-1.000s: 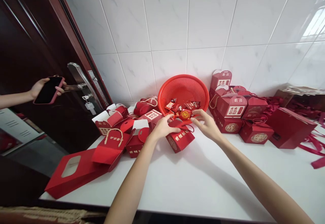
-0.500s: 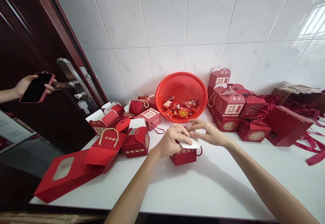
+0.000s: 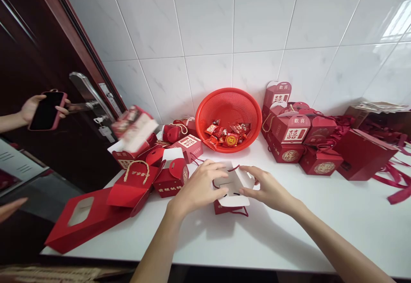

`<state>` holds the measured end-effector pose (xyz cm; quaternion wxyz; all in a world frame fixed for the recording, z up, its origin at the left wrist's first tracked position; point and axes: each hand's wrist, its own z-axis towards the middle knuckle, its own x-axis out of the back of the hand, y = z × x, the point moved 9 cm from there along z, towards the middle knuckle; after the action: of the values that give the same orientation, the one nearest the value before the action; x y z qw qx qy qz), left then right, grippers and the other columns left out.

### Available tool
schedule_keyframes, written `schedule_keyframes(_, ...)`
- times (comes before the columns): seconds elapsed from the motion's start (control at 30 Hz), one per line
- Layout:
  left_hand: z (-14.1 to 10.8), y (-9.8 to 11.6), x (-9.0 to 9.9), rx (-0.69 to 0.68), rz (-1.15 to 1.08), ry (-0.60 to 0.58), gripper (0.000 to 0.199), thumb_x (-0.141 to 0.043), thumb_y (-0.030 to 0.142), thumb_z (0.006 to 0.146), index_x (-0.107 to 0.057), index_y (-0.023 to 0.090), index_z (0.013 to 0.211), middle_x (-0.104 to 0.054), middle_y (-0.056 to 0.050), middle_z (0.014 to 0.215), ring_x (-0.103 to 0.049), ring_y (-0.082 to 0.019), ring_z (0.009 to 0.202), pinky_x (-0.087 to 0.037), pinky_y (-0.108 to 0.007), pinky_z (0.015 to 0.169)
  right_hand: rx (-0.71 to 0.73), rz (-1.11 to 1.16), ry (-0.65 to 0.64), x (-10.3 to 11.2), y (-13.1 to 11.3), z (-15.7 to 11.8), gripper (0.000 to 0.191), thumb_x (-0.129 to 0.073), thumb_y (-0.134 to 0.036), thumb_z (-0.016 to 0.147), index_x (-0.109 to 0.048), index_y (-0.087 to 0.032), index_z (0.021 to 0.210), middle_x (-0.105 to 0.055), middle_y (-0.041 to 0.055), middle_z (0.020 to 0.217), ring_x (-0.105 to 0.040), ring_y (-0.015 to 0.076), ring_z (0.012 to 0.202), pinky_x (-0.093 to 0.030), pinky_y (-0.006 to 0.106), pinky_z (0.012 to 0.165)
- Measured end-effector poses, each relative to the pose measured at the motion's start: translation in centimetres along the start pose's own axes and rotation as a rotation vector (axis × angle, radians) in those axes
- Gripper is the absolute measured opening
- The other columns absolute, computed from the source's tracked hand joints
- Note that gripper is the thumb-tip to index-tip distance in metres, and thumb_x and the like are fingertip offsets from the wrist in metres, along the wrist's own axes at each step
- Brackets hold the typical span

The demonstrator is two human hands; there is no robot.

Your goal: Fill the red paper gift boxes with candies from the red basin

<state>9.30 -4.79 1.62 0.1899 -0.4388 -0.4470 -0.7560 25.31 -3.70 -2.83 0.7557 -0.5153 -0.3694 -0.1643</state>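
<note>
- A small red box (image 3: 233,180) is standing upright and uncovered at the top between the two hands, over the middle of the bench (image 3: 289,236); whether its base is touching down isn't showing clearly.
- Its white front flap (image 3: 236,201) is lying folded outward, with a dark red cord (image 3: 241,211) dangling below.
- The left hand (image 3: 205,185) is curving around the left edge, half-spread, its thumb and forefinger standing apart at the opening.
- The right hand (image 3: 268,186) is touching the opposite edge, also half-spread, with white card showing between thumb and fingers; neither is visibly clamping down.
- The step in hand is looking like holding the box's top apart; the next move is probably calling for light fingertips, the card seeming thin.
- Just behind, a red basket (image 3: 228,99) is leaning toward the wall, cradling wrapped sweets (image 3: 231,140).
- Red boxes are crowding the left (image 3: 169,182) and stacking up on the right (image 3: 291,131).
- Far left, another person's hand (image 3: 29,108) is gripping a phone (image 3: 45,114).
</note>
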Motion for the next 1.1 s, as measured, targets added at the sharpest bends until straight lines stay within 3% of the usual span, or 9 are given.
schedule_keyframes(0.13, 0.3, -1.6, -1.2, 0.062, 0.024, -0.107, 0.068, -0.078, 0.039, 0.073, -0.061, 0.025, 0.137, -0.05, -0.011, 0.152, -0.042, -0.036, 0.142, -0.043, -0.048, 0.11, 0.021, 0.019, -0.012, -0.1, -0.2, -0.7, 0.055, -0.069, -0.044, 0.086, -0.057, -0.026, 0.137, -0.063, 0.0122, 0.133, -0.067, 0.0276, 0.102, -0.055, 0.042, 0.086)
schedule_keyframes(0.23, 0.4, -2.2, -2.0, 0.126, 0.023, -0.173, 0.079, -0.074, 0.048, 0.076, -0.05, 0.021, 0.147, -0.048, -0.014, 0.154, -0.04, -0.038, 0.144, -0.039, -0.051, 0.114, 0.038, -0.006, -0.005, 0.6, -0.2, -1.0, 0.055, -0.07, -0.046, 0.085, -0.058, -0.027, 0.136, -0.055, 0.0141, 0.144, -0.062, 0.032, 0.12, -0.053, 0.046, 0.097)
schedule_keyframes(0.33, 0.3, -1.4, -2.7, 0.136, -0.003, -0.157, 0.087, -0.073, 0.049, 0.078, -0.04, 0.023, 0.154, -0.042, -0.013, 0.158, -0.035, -0.04, 0.147, -0.038, -0.053, 0.113, 0.056, -0.027, 0.011, 1.7, -0.4, -0.8, 0.052, -0.07, -0.049, 0.085, -0.063, -0.025, 0.13, -0.053, 0.016, 0.145, -0.058, 0.0344, 0.126, -0.05, 0.049, 0.102)
schedule_keyframes(0.5, 0.1, 0.7, -4.8, 0.114, -0.062, -0.207, 0.09, -0.068, 0.053, 0.082, -0.03, 0.022, 0.158, -0.032, -0.013, 0.163, -0.029, -0.038, 0.15, -0.031, -0.054, 0.119, 0.052, 0.103, 0.057, 3.5, -0.1, 1.3, 0.049, -0.059, -0.056, 0.09, -0.064, -0.024, 0.127, -0.064, 0.0128, 0.132, -0.063, 0.0308, 0.119, -0.053, 0.046, 0.097)
schedule_keyframes(0.67, -0.3, 0.7, -5.9, 0.164, -0.046, -0.236, 0.087, -0.06, 0.057, 0.086, -0.028, 0.02, 0.158, -0.03, -0.013, 0.164, -0.028, -0.037, 0.15, -0.03, -0.052, 0.119, 0.082, 0.119, -0.194, 2.8, 0.0, 2.3, 0.061, -0.072, -0.057, 0.079, -0.066, -0.021, 0.128, -0.065, 0.0116, 0.133, -0.06, 0.032, 0.123, -0.049, 0.046, 0.104)
schedule_keyframes(0.83, -0.5, 0.1, -5.8, 0.248, 0.002, -0.167, 0.081, -0.05, 0.061, 0.09, -0.033, 0.017, 0.156, -0.038, -0.016, 0.16, -0.033, -0.04, 0.147, -0.032, -0.054, 0.115, 0.127, -0.02, -0.229, 3.5, -0.4, 0.6, 0.063, -0.072, -0.055, 0.082, -0.061, -0.027, 0.137, -0.057, 0.0101, 0.143, -0.052, 0.033, 0.132, -0.043, 0.046, 0.109)
schedule_keyframes(0.97, 0.2, 0.3, -6.2, 0.251, 0.021, -0.116, 0.075, -0.046, 0.059, 0.093, -0.035, 0.017, 0.154, -0.042, -0.019, 0.155, -0.04, -0.039, 0.141, -0.035, -0.053, 0.111, 0.066, 0.043, -0.262, 2.8, 1.7, -0.4, 0.067, -0.067, -0.06, 0.084, -0.054, -0.03, 0.143, -0.053, 0.0092, 0.147, -0.052, 0.0325, 0.133, -0.043, 0.045, 0.11)
schedule_keyframes(1.1, 0.8, 0.0, -7.3, 0.205, -0.034, -0.118, 0.082, -0.039, 0.067, 0.094, -0.025, 0.017, 0.158, -0.041, -0.02, 0.153, -0.044, -0.038, 0.137, -0.035, -0.053, 0.11, -0.008, 0.254, -0.225, 1.4, 4.7, -0.7, 0.09, -0.062, -0.07, 0.083, -0.036, -0.024, 0.155, -0.047, 0.0132, 0.152, -0.056, 0.0334, 0.127, -0.05, 0.043, 0.103)
